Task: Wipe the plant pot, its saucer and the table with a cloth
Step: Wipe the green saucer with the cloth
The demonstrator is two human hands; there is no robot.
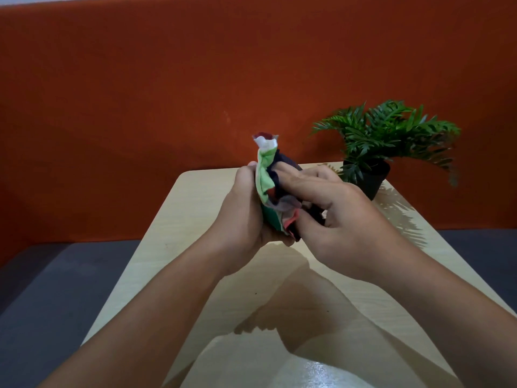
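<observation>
While my left hand [246, 208] and right hand [344, 219] clamp the bunched multicoloured cloth [270, 189] above the pale wooden table [173, 247], its long axis stands upright; the black plastic plant pot [372, 177] occupies the far right corner, leaving the near surface open.

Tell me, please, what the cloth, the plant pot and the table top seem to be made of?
Cloth: soft woven or knit fabric in several colours; it bunches and folds. Plant pot: likely matte black plastic, no shine. Table top: pale wood-look laminate, probably; faint grain, glossy reflections near the camera.
</observation>
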